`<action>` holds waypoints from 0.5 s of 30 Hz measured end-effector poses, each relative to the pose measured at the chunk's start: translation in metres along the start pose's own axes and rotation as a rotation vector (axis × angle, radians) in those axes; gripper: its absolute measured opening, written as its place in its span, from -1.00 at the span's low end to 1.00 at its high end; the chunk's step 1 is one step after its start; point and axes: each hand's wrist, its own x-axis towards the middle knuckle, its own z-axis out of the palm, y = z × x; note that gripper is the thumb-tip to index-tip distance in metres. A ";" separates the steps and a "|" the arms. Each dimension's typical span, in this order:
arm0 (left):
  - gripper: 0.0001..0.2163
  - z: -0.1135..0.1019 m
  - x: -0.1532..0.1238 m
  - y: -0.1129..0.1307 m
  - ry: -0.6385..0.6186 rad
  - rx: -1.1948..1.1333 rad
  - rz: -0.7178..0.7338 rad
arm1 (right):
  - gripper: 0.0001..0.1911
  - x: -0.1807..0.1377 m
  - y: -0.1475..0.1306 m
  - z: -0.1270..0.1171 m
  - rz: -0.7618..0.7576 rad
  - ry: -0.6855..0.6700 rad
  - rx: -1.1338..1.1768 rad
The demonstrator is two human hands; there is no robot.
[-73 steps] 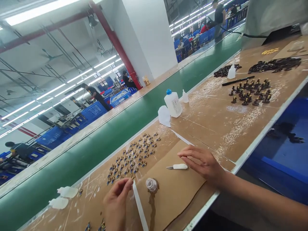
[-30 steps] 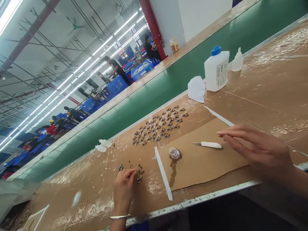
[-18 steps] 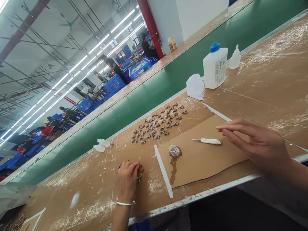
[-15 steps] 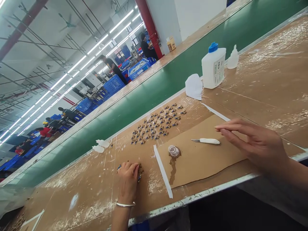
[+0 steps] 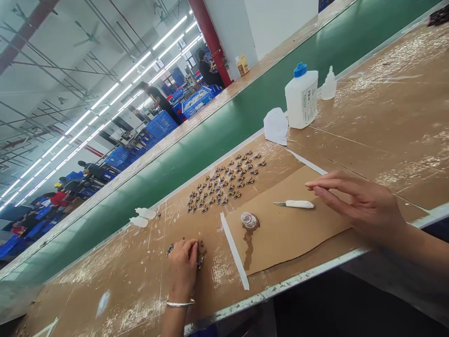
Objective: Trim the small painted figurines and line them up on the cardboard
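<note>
My left hand, wearing a silver bangle, is curled down over a small group of blue-and-gold pieces on the bench. Its fingers are bunched, and whatever they pinch is hidden. Over the right part of a cardboard sheet, my right hand is raised with thumb and forefinger pressed together; anything at their tips is too small to make out. A white-handled knife lies on the cardboard, left of that hand. Farther left sits a small round container beside a brown wet streak.
Many similar small blue-and-gold pieces lie spread behind the cardboard. A blue-capped bottle, a small dropper bottle and a white paper piece stand at the back. Two small bottles lie left. A green belt runs behind.
The whole view has shifted slightly, so the bench things appear a little farther left. My left hand stays at the small pieces with its fingers slightly moved; my right hand keeps its pinch.
</note>
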 end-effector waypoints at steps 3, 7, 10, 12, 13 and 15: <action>-0.78 -0.007 -0.002 0.008 0.010 -0.074 -0.063 | -0.80 0.001 -0.001 0.000 -0.014 0.002 -0.022; -0.78 -0.012 -0.019 0.035 -0.055 -0.204 -0.077 | -0.81 0.001 -0.003 -0.003 -0.015 -0.011 -0.020; -0.81 -0.003 -0.037 0.055 -0.080 -0.251 -0.076 | -0.81 0.001 -0.004 -0.003 -0.008 -0.017 -0.011; -0.82 0.006 -0.046 0.064 -0.031 -0.246 -0.074 | -0.81 0.002 -0.004 -0.003 -0.008 -0.021 -0.008; -0.83 0.010 -0.049 0.066 0.011 -0.234 -0.063 | -0.81 0.003 -0.005 -0.002 -0.006 -0.024 -0.010; -0.84 0.015 -0.052 0.069 0.101 -0.196 -0.010 | -0.79 0.004 -0.005 -0.002 -0.003 -0.026 -0.012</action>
